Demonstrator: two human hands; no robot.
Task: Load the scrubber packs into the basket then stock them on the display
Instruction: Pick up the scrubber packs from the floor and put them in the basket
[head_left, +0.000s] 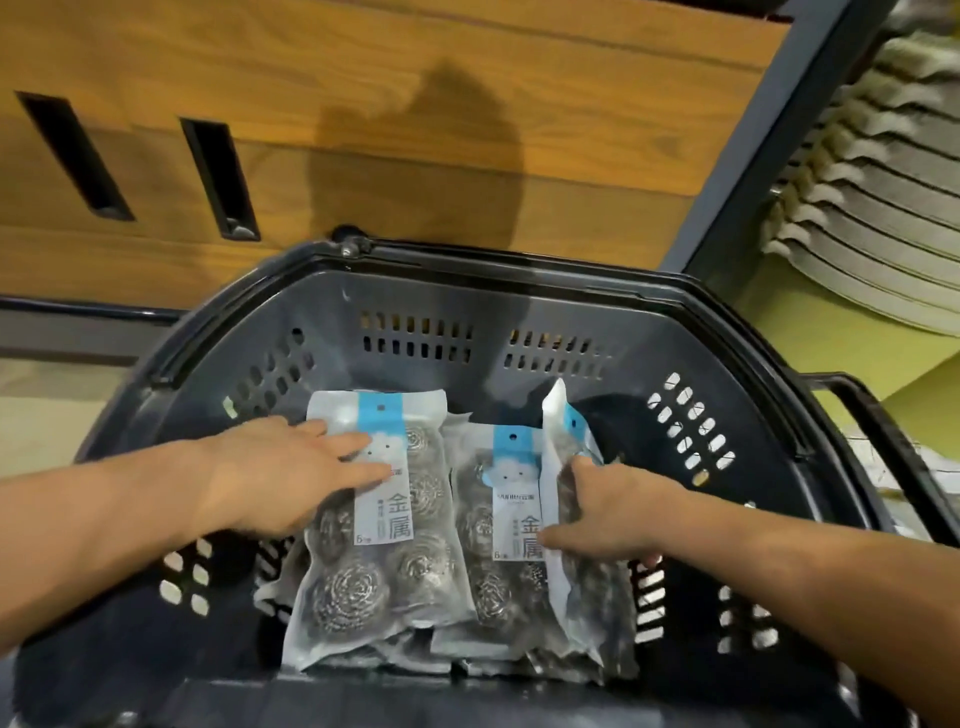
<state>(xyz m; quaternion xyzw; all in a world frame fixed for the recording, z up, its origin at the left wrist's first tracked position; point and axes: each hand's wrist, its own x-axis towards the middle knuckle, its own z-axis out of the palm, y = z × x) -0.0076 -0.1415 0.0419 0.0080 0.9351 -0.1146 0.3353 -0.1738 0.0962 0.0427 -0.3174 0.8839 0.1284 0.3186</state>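
Observation:
A dark grey plastic basket (426, 291) fills the lower view and holds several clear scrubber packs of steel-wool balls with white and blue labels. My left hand (280, 478) lies with straight fingers on the top of the left pack (384, 551). A middle pack (493, 561) lies flat beside it. My right hand (602, 514) grips a third pack (563, 426) that stands on its edge at the right, thumb on its near face and fingers behind it. More packs lie underneath, mostly hidden.
A wooden panel (363, 130) with two dark slots (218, 176) rises behind the basket. A dark metal post (769, 135) stands at the right, with a stack of grey flat goods (878, 208) on a yellow-green shelf beyond it. The basket handle (878, 415) sticks out at the right.

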